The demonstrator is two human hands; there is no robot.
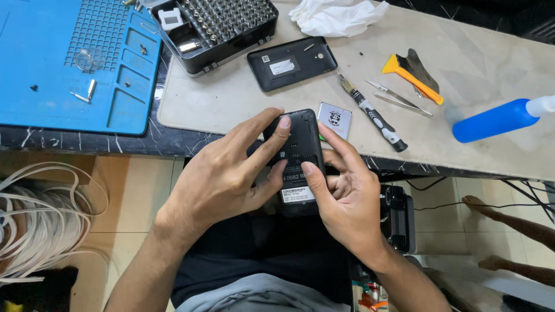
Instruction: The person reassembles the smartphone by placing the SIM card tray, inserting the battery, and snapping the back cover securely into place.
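Both hands, left hand and right hand, grip an opened black phone above the lap, fingers curled around its edges. Back cover already lies removed on the table mat, beside a precision screwdriver; the phone's exposed interior remains unassembled.

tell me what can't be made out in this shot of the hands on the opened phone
Head view only:
- Opened phone: its sides and lower end are covered by the left hand and right hand; its front faces away.
- Spray bottle: nozzle cut off by the right edge.
- Bit case: top cut off by the upper edge; bits too small to tell apart.
- Small parts on the blue mat: too small to identify.
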